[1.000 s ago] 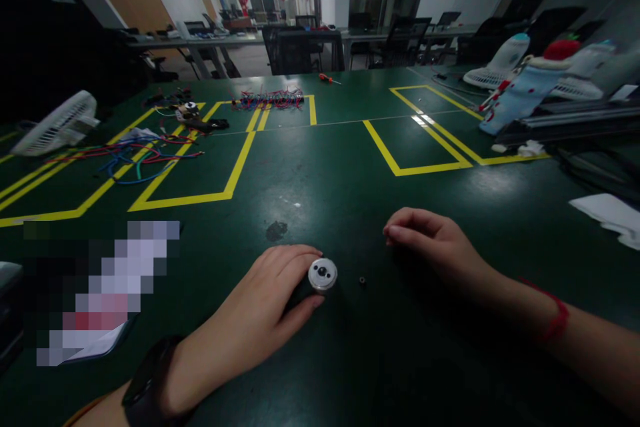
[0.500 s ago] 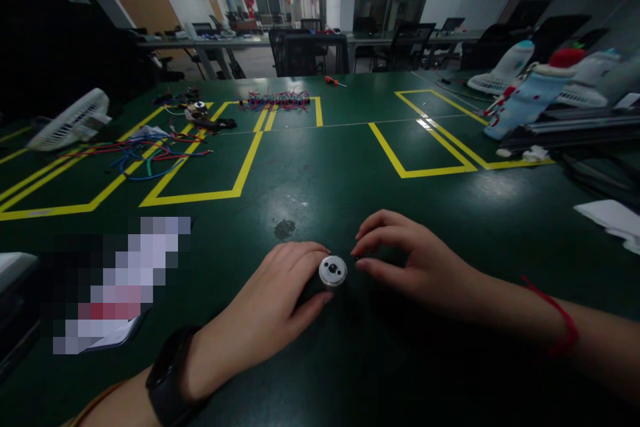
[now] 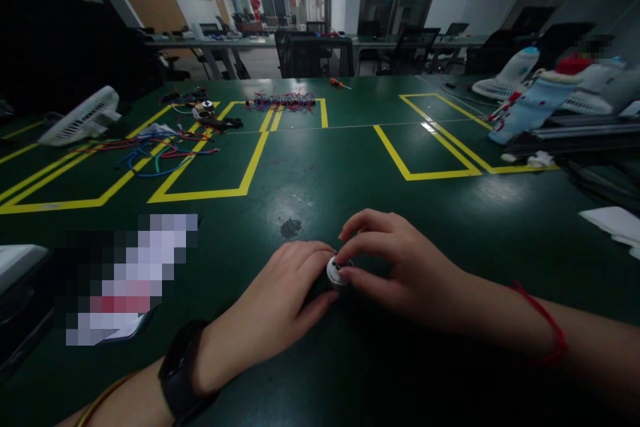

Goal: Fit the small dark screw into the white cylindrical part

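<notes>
My left hand (image 3: 287,290) grips a small round silver metal part (image 3: 333,273) between thumb and fingers, low over the green table (image 3: 320,173). Dark holes show in the part's flat top, which faces up. My right hand (image 3: 383,257) has its thumb and index finger pinched together right over that top. A tiny dark piece seems to sit at those fingertips, too small to name. The fingers hide much of the metal top, and my left hand covers the part's side.
Red and blue wires (image 3: 160,150) lie at left, with a wire bundle (image 3: 283,102) farther back. A screwdriver (image 3: 340,83) rests near the far edge. A white fan (image 3: 83,117) stands left; a light-blue bottle (image 3: 525,107) stands right. White paper (image 3: 613,220) lies at the right edge.
My right hand has moved left, bringing its pinched fingertips from beside the round metal part onto its top. My left hand still grips the part. The whole view has shifted slightly.
</notes>
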`<state>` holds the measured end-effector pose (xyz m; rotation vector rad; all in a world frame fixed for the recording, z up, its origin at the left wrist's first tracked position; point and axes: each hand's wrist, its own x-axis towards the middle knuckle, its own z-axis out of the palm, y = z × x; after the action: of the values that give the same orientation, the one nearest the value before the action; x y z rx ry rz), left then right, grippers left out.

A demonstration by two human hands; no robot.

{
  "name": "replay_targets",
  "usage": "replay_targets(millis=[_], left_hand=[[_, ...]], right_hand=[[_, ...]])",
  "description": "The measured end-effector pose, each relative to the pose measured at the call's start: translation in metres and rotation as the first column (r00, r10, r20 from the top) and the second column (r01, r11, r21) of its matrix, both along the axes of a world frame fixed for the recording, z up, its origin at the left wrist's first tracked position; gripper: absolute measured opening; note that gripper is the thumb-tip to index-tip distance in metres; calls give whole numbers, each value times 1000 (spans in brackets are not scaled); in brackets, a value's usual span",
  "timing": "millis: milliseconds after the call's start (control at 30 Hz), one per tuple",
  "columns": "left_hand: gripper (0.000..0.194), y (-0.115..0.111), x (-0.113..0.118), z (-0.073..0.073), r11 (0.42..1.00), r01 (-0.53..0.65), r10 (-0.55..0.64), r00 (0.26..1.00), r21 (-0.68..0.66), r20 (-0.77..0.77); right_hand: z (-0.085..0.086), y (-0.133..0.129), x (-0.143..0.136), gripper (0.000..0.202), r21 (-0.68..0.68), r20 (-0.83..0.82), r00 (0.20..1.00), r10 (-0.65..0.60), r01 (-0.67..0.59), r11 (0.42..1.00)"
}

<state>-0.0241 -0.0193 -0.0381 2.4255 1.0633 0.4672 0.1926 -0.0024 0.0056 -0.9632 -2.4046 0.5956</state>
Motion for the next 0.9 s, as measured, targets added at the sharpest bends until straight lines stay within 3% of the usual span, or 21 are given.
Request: replay_targets(millis=[200, 367, 433, 500, 567, 633, 900], left_hand=[[34, 0, 0, 2, 1000, -4, 4, 1000, -9, 11], [33, 0, -1, 3, 1000, 1, -1, 1000, -14, 0], [35, 1, -1, 2, 1000, 0, 0, 1000, -8, -8], [36, 1, -2, 1, 1000, -1, 1, 1000, -3, -16], [37, 1, -2, 1, 1000, -4, 4, 1000, -4, -23], [38, 1, -3, 0, 1000, -4, 3, 1000, -7, -28], [38, 1, -4, -2, 1000, -4, 4, 999, 1, -54]], right_hand=[[0, -4, 9, 19, -126, -169, 986, -14, -7, 992], [-18, -3, 37, 9, -353, -260, 945, -197, 97, 930], [-29, -1, 49, 9, -497, -316, 887, -337, 148, 855], [-39, 1, 58, 13, -613, -419, 769, -483, 153, 775], [-46, 4, 63, 13, -675, -497, 649, -576, 128, 727], [-48, 5, 65, 12, -705, -522, 588, -618, 110, 700], [-45, 2, 62, 13, -717, -502, 621, -601, 90, 692]])
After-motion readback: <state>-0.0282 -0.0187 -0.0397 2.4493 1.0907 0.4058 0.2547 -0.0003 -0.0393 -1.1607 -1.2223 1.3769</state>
